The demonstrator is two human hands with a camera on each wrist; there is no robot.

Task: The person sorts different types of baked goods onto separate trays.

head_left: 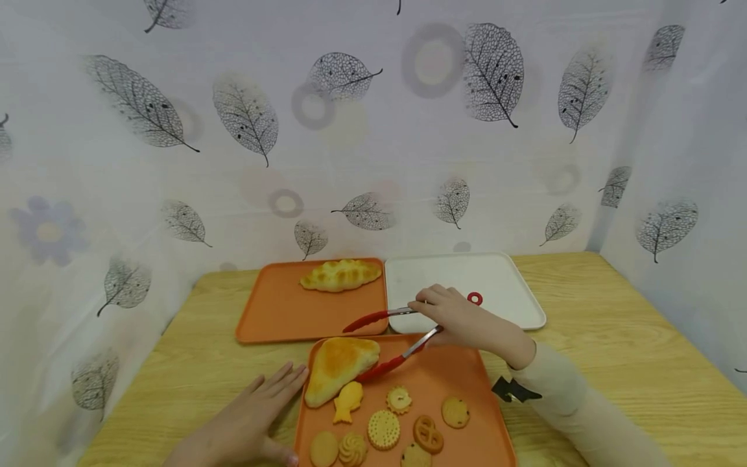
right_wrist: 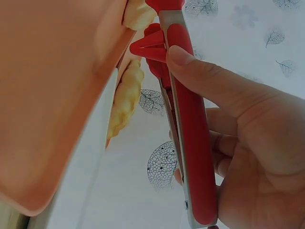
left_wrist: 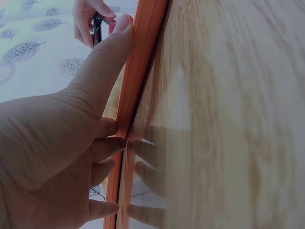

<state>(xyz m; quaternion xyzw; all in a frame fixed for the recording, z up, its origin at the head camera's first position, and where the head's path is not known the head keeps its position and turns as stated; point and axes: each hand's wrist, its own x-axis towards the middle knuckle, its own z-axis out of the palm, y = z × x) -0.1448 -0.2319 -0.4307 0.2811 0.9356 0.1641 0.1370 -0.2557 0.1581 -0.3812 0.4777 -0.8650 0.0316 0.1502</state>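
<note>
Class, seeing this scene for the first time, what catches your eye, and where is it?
The red-tipped tongs stand out first, spread wide in the right hand. Then comes the large triangular bread at the far left corner of the near orange tray, behind small cookies. A long golden bread lies on the far orange tray.

A yellowish wood-grained table (head_left: 589, 305) is bearing rectangular, round-cornered trays: an orange far tray (head_left: 309, 318), a white far tray (head_left: 496, 279) beside it, an orange near tray (head_left: 461, 373).
</note>
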